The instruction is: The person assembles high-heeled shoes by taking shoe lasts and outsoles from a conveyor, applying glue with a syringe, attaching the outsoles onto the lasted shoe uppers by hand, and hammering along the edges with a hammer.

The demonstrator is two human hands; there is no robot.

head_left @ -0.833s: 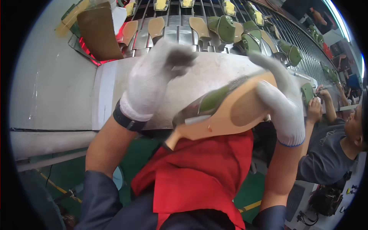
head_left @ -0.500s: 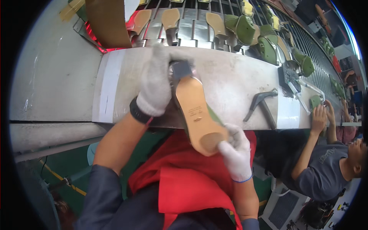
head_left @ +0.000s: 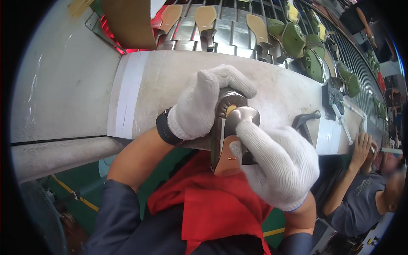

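Observation:
Both my hands wear white knitted gloves and hold a shoe in front of my red apron, at the table's near edge. My left hand (head_left: 208, 95) is closed round the far end of the shoe (head_left: 232, 94), where dark gathered material shows with a yellowish spot. A tan sole (head_left: 228, 165) with a small metallic mark and a shiny grey flared heel (head_left: 247, 114) lies over it. My right hand (head_left: 280, 163) grips this sole, thumb and fingers at the heel and the sole's edge. My right palm and fingers hide part of the sole.
Beyond the pale worktable (head_left: 165, 70) runs a metal slatted conveyor (head_left: 231, 29) carrying tan heeled soles (head_left: 205, 20) and green shoes (head_left: 314, 63). A dark hand tool (head_left: 307, 120) lies right of my right hand. At far right, a co-worker's hands (head_left: 362, 146) work at the table.
The sole was laid out lengthwise with my right hand at its near end. Now the shoe is tilted, my right hand has moved up to the heel, and the left cups the far end.

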